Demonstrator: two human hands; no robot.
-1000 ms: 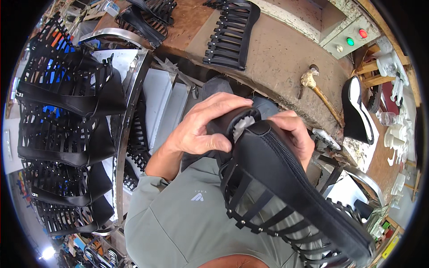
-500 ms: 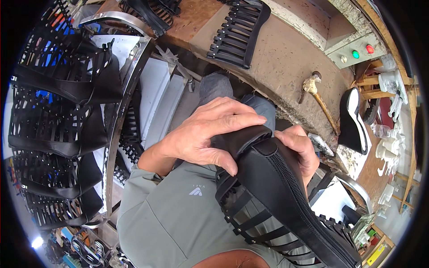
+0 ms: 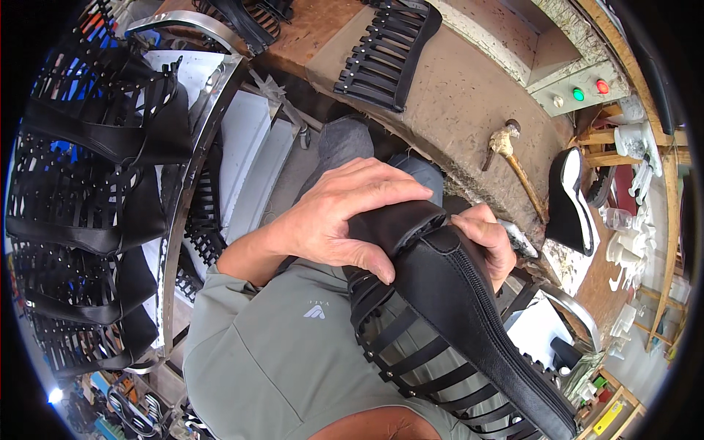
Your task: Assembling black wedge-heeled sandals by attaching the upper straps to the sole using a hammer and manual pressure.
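A tall black gladiator sandal (image 3: 447, 293) hangs toward my chest, with a zipper running down its back panel and rows of studded straps along its side. My left hand (image 3: 348, 213) is closed over the smooth black heel end (image 3: 400, 224), thumb on the near side and fingers across the top. On the other side, my right hand (image 3: 490, 246) grips the sandal beside the zipper's top, its thumb near the seam; the rest of its fingers are hidden behind the leather. A narrow gap shows between the heel piece and the zippered panel.
To the left, a metal-edged rack (image 3: 192, 158) carries several black strappy sandals (image 3: 88, 227). Across the workbench (image 3: 455, 81) lie a strapped black upper (image 3: 389, 55), a hammer (image 3: 517, 165) and a black wedge sole (image 3: 568, 202). A button panel (image 3: 579, 95) stands at the far right.
The view has shifted slightly, moving the surroundings a little left. Both hands keep nearly the same hold on the sandal, which has barely moved.
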